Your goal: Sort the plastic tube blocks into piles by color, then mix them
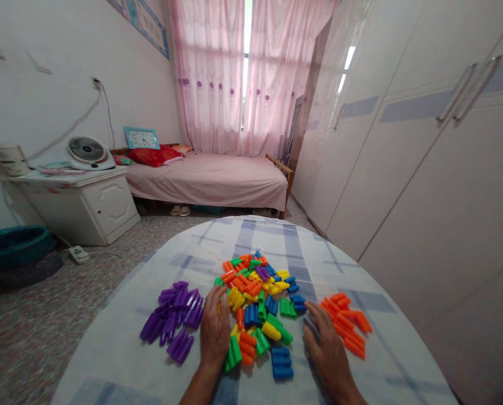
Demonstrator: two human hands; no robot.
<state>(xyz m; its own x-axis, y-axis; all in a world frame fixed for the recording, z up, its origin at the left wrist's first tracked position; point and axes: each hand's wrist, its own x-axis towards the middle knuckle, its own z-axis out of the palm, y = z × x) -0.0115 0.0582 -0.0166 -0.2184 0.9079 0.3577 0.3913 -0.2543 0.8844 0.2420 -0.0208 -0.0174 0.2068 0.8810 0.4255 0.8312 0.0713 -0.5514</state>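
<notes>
We laid left hand (215, 329) flat, fingers together, mixed block pile (257, 306) at its 2 o'clock, touching. Right hand (325, 343) spread flat; orange blocks (347, 323) at its 2 o'clock. Purple blocks (173, 318) at left hand's 9 o'clock.

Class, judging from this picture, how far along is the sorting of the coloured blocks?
Done: a purple pile lies at left and an orange pile at right, each one colour. In hand: the left hand and right hand rest flat beside the mixed pile. Left: its blue, green, yellow and orange blocks remain unsorted.
</notes>
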